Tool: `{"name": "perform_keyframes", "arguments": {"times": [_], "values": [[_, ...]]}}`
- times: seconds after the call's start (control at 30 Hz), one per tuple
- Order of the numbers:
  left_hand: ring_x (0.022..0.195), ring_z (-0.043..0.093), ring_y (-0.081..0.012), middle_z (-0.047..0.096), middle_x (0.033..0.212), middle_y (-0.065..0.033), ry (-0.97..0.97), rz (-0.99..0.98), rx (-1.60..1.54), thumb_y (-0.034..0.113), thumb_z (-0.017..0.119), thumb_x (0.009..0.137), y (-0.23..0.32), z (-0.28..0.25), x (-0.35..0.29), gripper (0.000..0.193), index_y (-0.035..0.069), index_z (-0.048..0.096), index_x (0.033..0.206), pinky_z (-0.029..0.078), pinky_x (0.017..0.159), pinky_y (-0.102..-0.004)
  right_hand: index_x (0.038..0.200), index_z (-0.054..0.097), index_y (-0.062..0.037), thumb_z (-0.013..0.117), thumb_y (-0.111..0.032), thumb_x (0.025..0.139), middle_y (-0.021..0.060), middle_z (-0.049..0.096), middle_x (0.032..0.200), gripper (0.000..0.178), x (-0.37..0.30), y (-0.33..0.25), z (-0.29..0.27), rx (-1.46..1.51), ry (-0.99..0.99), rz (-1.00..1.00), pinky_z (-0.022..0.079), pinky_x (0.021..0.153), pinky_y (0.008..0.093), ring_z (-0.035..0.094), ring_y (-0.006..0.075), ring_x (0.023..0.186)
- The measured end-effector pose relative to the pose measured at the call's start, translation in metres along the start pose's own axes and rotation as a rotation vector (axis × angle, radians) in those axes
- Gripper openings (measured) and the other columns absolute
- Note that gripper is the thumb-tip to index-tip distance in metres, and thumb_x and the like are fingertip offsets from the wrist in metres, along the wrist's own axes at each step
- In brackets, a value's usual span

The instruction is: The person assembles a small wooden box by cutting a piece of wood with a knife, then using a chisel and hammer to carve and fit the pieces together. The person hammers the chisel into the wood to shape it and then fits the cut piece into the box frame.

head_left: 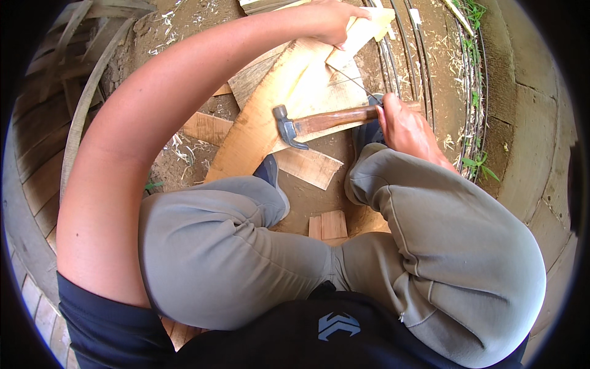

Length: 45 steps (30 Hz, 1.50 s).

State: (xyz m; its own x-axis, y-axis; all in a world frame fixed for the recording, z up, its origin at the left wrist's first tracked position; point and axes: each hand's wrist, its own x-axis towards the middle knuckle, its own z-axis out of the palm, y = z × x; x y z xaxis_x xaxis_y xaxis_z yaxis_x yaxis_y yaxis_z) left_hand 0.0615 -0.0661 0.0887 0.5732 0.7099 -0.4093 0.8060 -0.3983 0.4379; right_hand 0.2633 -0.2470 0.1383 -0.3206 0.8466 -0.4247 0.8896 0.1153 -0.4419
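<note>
My right hand (407,129) is closed around the wooden handle of a claw hammer (335,120). Its metal head points left, over a long light-brown wooden board (255,117). A thin dark rod or wire (351,80) runs from the fingers of that hand up toward the wood; its exact kind is unclear. At the far end, my left hand (326,23) grips a pale piece of wood (364,32), with the thumb on the near side and a finger stretched along the top. Part of that grip is hidden by the hand itself.
Wood offcuts (307,167) lie on the dirt by my shoes, and small blocks (329,226) sit between my legs. Dark cables or rods (424,67) run along the ground at right, beside a concrete edge (522,123). Woven slats (67,92) stand at left.
</note>
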Motion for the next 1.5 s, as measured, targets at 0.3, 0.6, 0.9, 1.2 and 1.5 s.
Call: {"name": "perform_keyframes", "arguments": {"times": [0.3, 0.6, 0.9, 1.2, 1.5], "values": [[0.120, 0.058, -0.0428, 0.051, 0.133, -0.0255, -0.035, 0.025, -0.034, 0.020, 0.091, 0.068, 0.001, -0.004, -0.002, 0.086, 0.035, 0.056, 0.145, 0.053, 0.097, -0.0465, 0.100, 0.045, 0.0010, 0.051, -0.020, 0.106, 0.0314, 0.064, 0.087, 0.023, -0.015, 0.005, -0.008, -0.001, -0.044, 0.017, 0.047, 0.069, 0.0583, 0.062, 0.0532, 0.082], [0.121, 0.056, -0.0442, 0.055, 0.125, -0.0282, 0.043, 0.154, -0.045, 0.016, 0.090, 0.068, -0.010, 0.001, 0.000, 0.084, 0.024, 0.056, 0.144, 0.050, 0.101, -0.0473, 0.106, 0.053, -0.0009, 0.048, -0.023, 0.109, 0.0231, 0.059, 0.071, 0.023, -0.025, 0.038, -0.020, 0.264, 0.283, 0.108, 0.045, 0.058, 0.0468, 0.060, 0.0346, 0.061], [0.105, 0.065, -0.0329, 0.066, 0.110, -0.0214, 0.141, 0.110, -0.434, 0.013, 0.085, 0.074, -0.055, -0.003, 0.009, 0.050, 0.001, 0.060, 0.116, 0.053, 0.091, -0.0417, 0.091, 0.054, -0.0107, 0.060, -0.029, 0.104, -0.0032, 0.053, 0.069, 0.023, 0.053, 0.052, -0.033, 0.972, 0.373, 0.267, 0.042, 0.047, 0.0238, 0.051, 0.0047, 0.056], [0.081, 0.066, -0.0232, 0.069, 0.088, -0.0106, 0.195, -0.094, -0.763, 0.012, 0.074, 0.084, -0.069, 0.004, -0.009, 0.029, 0.004, 0.064, 0.110, 0.054, 0.073, -0.0371, 0.089, 0.054, -0.0057, 0.093, -0.037, 0.074, 0.0069, 0.068, 0.088, 0.052, 0.129, -0.012, 0.002, 0.535, 0.383, 0.053, 0.055, 0.073, 0.0313, 0.066, 0.0137, 0.077], [0.082, 0.062, -0.0097, 0.070, 0.089, -0.0027, 0.211, -0.306, -0.634, 0.029, 0.073, 0.094, -0.069, -0.003, -0.041, 0.026, 0.005, 0.071, 0.106, 0.049, 0.085, -0.0311, 0.107, 0.059, 0.0001, 0.088, -0.023, 0.072, 0.0160, 0.071, 0.102, 0.051, 0.121, -0.039, 0.008, 0.387, 0.356, 0.075, 0.055, 0.087, 0.0414, 0.072, 0.0303, 0.098]]}}
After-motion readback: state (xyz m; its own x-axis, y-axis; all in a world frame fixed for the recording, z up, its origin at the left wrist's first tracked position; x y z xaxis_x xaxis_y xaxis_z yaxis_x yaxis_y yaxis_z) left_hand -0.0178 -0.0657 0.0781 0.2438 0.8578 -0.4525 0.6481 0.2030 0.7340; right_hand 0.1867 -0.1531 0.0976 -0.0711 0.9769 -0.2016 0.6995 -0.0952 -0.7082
